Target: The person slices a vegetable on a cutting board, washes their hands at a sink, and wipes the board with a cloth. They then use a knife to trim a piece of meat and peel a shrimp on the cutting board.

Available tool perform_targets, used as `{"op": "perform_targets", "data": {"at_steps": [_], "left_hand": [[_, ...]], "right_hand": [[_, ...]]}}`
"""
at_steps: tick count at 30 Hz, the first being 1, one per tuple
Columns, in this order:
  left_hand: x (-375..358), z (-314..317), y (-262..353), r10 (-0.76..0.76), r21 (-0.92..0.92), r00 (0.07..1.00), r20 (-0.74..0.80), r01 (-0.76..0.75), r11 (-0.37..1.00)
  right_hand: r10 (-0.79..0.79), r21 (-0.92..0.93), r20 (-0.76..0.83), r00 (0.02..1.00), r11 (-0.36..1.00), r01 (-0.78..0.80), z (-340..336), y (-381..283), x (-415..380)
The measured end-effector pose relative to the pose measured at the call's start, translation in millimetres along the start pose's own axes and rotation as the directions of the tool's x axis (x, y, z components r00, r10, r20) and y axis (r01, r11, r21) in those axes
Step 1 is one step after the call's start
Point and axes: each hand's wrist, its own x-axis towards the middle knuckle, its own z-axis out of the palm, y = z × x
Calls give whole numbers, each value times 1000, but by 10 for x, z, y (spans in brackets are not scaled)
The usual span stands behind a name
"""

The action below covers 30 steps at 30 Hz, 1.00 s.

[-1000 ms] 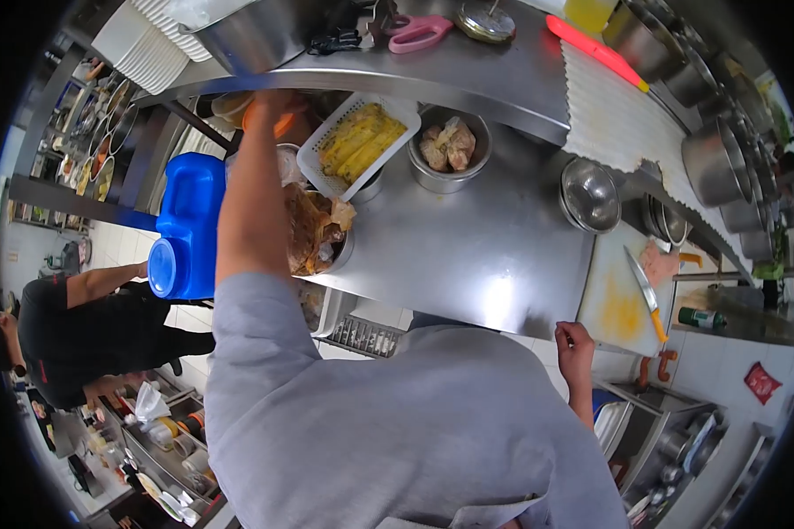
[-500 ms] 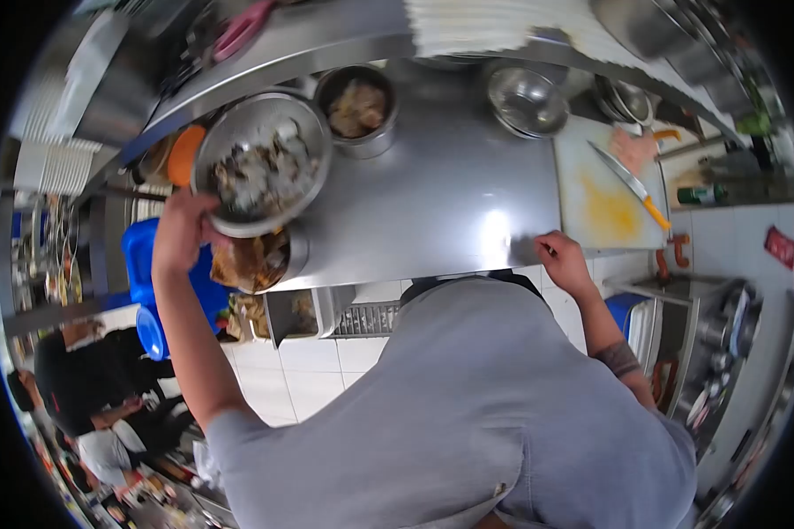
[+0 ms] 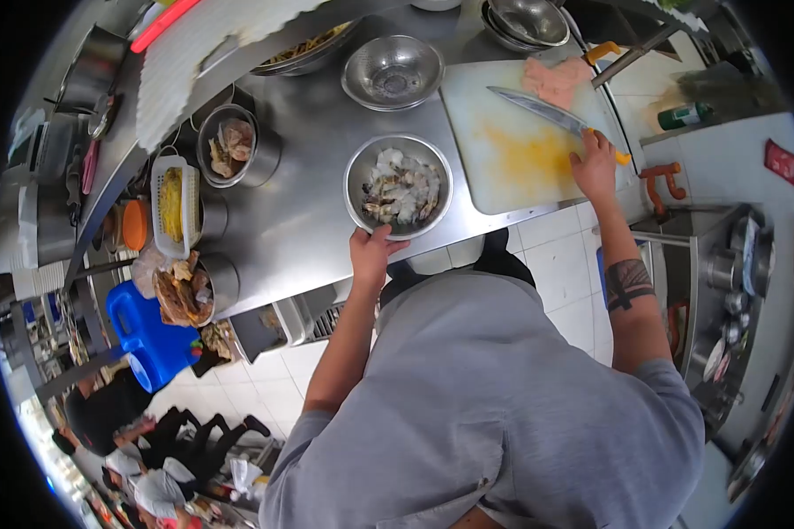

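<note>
My left hand (image 3: pixel 375 251) pinches the near rim of a metal bowl (image 3: pixel 353 189), which sits by the front edge of the steel counter. Raw, greyish shrimp (image 3: pixel 403 185) fill its bottom. On the right, my right hand (image 3: pixel 598 163) is closed around the yellow handle of a large knife (image 3: pixel 538 109). The knife lies on a white cutting board (image 3: pixel 490 196) with a yellow stain. Beyond the blade is a pale pink piece of raw meat (image 3: pixel 554 78). The fingertips at the handle are partly hidden.
An empty metal bowl (image 3: pixel 393 72) stands behind the shrimp. Leftward are a pot with meat pieces (image 3: pixel 231 145), a white basket with yellow food (image 3: pixel 175 203) and a container of brown food (image 3: pixel 185 291). A blue jug (image 3: pixel 154 339) is below. Other people (image 3: pixel 106 423) are at lower left.
The shrimp bowl has come from the left over the containers to the counter's front middle, still in my left hand. My right hand has moved from the counter edge onto the knife handle.
</note>
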Motion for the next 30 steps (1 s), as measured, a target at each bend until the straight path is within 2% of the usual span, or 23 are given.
{"op": "perform_targets", "data": {"at_steps": [4,5,6,7,8,9,10,11,12,13,14,15,16,17,18,20,21,22,24,25,26,28,30], "left_hand": [[-102,392,20,-56,-46,996,-69,53,998],[-93,404,63,-28,319,980,-196,90,944],[-143,438,51,32,628,953,-302,173,758],[-253,585,4,535,919,812,-234,5,395],[-312,714,79,728,963,681,-82,-133,233],[-285,791,83,722,946,691,-31,-213,244],[-236,871,88,720,921,693,20,-294,257],[-196,966,88,725,922,689,2,-282,265],[-158,1046,99,656,965,740,148,-253,68],[-110,1117,114,550,959,786,283,-248,-139],[-26,1150,130,556,956,778,292,-258,-141],[60,1156,154,494,967,832,254,-209,-145],[115,1143,147,426,975,879,214,-163,-154],[123,1140,158,462,965,848,261,-218,-144],[130,1131,166,459,959,842,282,-243,-144],[102,1136,238,457,952,836,305,-271,-140],[187,1039,179,527,946,790,312,-311,-94],[236,1008,195,522,942,791,320,-326,-82],[199,1047,278,627,858,700,341,-504,96],[-36,1306,429,600,828,737,311,-520,210],[-177,1488,507,600,827,738,309,-520,214],[-288,1814,621,356,730,750,557,-647,222],[-173,2150,567,66,688,703,708,-708,157]], "right_hand": [[48,13,108,993,999,-50,123,340,243],[67,-12,143,988,998,-66,85,342,271],[59,6,164,985,998,-61,56,368,301],[36,-9,230,973,999,-35,14,406,338],[11,-25,290,957,1000,-4,-7,464,355],[-5,-18,295,955,1000,11,-13,545,354],[-28,90,370,928,996,-6,-36,615,327],[-60,194,443,895,981,-30,-53,688,277],[-74,198,443,893,980,-17,-60,770,204],[-102,288,458,883,957,-39,-70,870,114],[-120,369,464,878,927,-68,-180,913,58],[-103,360,453,885,930,-76,-311,972,-22],[-50,405,524,850,893,-197,-596,894,-75],[-6,437,593,806,842,-316,-803,845,-162],[16,427,584,812,845,-323,-915,853,-285],[105,427,739,665,690,-584,-1085,865,-514],[121,448,778,616,581,-679,-1083,891,-653],[139,436,776,616,587,-682,-1110,895,-757],[186,393,809,557,534,-748,-1159,862,-950],[182,403,816,549,502,-765,-1147,869,-1033],[184,401,816,549,505,-764,-1153,849,-1097],[185,401,839,511,424,-812,-1152,794,-1150],[172,427,830,530,414,-804,-1098,785,-1232]]}}
